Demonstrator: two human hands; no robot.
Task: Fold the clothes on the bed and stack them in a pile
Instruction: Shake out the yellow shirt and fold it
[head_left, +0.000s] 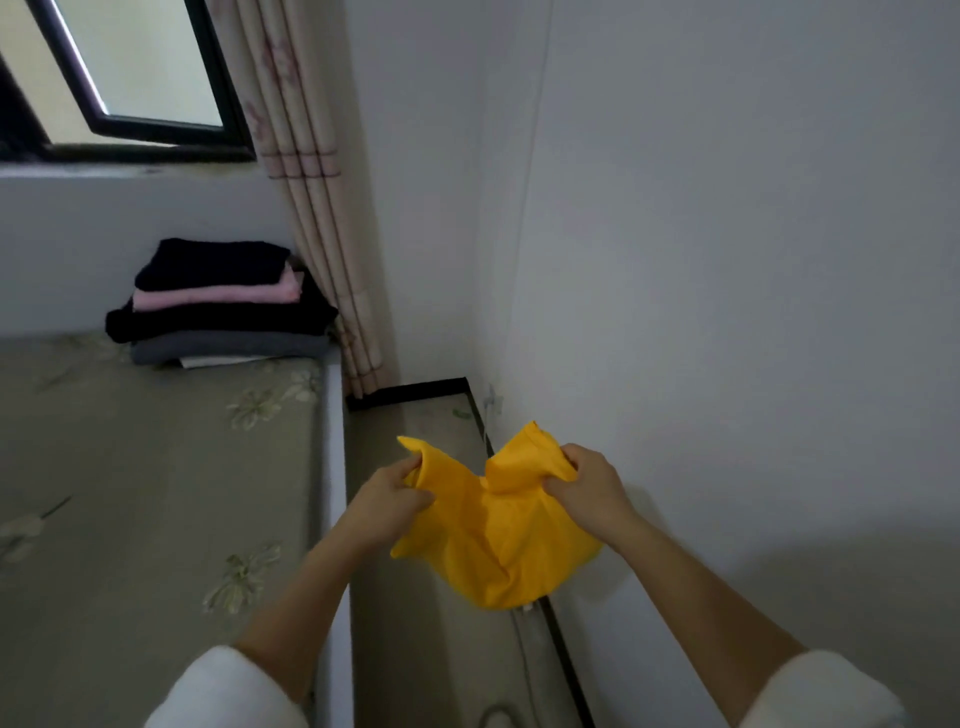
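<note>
A yellow garment (493, 540) hangs in the air over the floor strip between the bed and the wall. My left hand (387, 501) grips its left upper edge and my right hand (589, 486) grips its right upper edge, so the cloth sags between them. A pile of folded clothes (218, 304), black, pink, black, grey and white from the top down, sits at the far corner of the bed (156, 493) under the window.
The bed has a grey-green floral cover. A narrow floor strip (415, 649) runs between the bed and the white wall (727, 312). A patterned curtain (317, 208) hangs beside the window (130, 78) behind the pile.
</note>
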